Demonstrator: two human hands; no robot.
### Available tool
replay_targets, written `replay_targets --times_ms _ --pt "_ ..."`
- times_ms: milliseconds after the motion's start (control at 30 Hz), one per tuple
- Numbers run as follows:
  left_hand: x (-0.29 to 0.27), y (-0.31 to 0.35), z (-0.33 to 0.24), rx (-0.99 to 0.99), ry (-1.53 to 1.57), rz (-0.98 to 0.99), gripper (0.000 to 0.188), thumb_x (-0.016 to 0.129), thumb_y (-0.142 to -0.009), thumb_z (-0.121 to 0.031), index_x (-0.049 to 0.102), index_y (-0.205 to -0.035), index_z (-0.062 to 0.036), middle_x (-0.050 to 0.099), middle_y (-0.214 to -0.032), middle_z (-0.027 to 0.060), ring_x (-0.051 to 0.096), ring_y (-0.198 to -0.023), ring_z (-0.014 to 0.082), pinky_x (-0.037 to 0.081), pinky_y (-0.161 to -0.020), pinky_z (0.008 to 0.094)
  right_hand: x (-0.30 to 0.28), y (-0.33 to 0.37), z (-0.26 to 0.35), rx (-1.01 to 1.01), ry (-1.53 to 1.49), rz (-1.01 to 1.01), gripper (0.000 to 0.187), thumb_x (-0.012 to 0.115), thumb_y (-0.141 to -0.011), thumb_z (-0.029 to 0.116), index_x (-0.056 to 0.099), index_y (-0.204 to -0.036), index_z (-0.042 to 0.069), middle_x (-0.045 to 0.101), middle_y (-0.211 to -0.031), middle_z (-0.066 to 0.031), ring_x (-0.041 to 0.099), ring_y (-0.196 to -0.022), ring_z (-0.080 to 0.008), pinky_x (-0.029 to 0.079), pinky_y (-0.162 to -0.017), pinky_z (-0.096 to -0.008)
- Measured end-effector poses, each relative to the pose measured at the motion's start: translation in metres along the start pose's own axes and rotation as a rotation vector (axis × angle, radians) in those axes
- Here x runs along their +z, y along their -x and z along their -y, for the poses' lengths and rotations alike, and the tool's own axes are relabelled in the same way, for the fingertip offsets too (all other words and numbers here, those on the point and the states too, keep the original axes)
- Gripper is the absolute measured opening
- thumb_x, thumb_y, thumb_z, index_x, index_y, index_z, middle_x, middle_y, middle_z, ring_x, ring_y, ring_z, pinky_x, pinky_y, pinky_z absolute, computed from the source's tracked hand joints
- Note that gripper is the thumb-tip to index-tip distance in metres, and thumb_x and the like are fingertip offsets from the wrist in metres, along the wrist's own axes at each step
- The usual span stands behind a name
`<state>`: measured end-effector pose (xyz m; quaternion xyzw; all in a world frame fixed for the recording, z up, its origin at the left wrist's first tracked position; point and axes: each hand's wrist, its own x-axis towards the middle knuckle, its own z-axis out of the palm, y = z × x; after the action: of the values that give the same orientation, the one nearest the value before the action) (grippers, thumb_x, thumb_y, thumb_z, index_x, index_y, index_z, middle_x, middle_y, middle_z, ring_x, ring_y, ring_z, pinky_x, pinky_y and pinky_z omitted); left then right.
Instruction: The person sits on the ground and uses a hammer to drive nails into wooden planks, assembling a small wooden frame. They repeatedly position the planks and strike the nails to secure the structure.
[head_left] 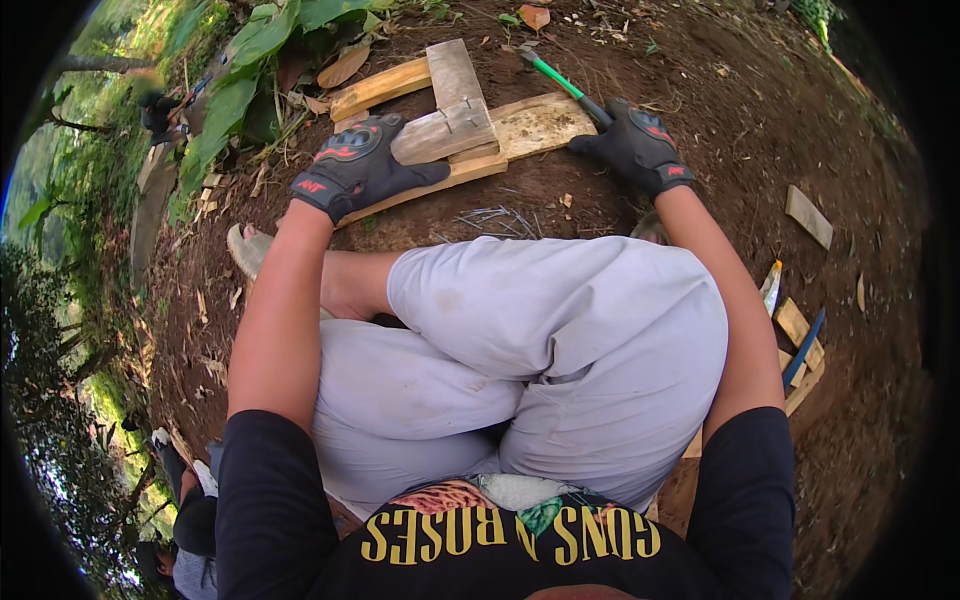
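My left hand [362, 167], in a black glove with red marks, grips the left end of a wooden frame [455, 75] of short nailed planks lying on the soil. Its thumb stretches along the near plank. A few nails stand partly out of the frame's top board [430, 138]. My right hand [640, 148], gloved alike, is closed around the black grip of a hammer [556, 76] with a green shaft. The hammer's head points away from me, beyond a pale plank [545, 124] at the frame's right side. Loose nails [497, 220] lie scattered between the frame and my legs.
A small board [808, 217] lies on the soil at right. Nearer are wood offcuts [795, 322], a blue strip-like tool [803, 350] and a yellow-tipped object [771, 286]. Big green leaves [222, 120] overhang at upper left. Other people [160, 115] are at the far left and lower left.
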<state>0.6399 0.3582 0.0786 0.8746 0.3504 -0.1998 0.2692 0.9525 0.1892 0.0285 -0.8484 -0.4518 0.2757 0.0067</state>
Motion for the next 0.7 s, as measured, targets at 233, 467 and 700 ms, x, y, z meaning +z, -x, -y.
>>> replay_targets --times_ms 233,467,700 --pt "0.015 -0.003 0.013 0.090 0.019 -0.165 0.083 0.072 -0.083 -0.073 0.067 -0.137 -0.0111 0.073 -0.120 0.0211 0.071 -0.111 0.0384 0.057 -0.094 0.0492 -0.003 0.000 0.003 0.015 0.025 0.029 0.079 0.082 -0.078 0.063 0.066 -0.127 0.003 0.072 -0.119 -0.0210 0.071 -0.110 -0.0370 0.054 -0.091 -0.0468" --pt "0.019 -0.006 0.017 0.078 0.004 -0.159 0.084 0.072 -0.082 -0.074 0.067 -0.134 -0.0085 0.073 -0.120 0.0217 0.071 -0.111 0.0382 0.057 -0.094 0.0492 -0.001 0.001 0.003 -0.004 0.013 -0.005 0.081 0.083 -0.077 0.062 0.065 -0.129 0.003 0.073 -0.119 -0.0209 0.072 -0.110 -0.0356 0.055 -0.091 -0.0464" --pt "0.012 0.000 0.009 0.024 -0.032 -0.123 0.090 0.070 -0.081 -0.077 0.066 -0.137 -0.0072 0.072 -0.125 0.0219 0.069 -0.117 0.0380 0.056 -0.099 0.0482 -0.003 0.002 0.005 -0.001 -0.002 0.002 0.080 0.084 -0.076 0.061 0.066 -0.129 0.003 0.073 -0.118 -0.0202 0.072 -0.110 -0.0345 0.056 -0.092 -0.0456"
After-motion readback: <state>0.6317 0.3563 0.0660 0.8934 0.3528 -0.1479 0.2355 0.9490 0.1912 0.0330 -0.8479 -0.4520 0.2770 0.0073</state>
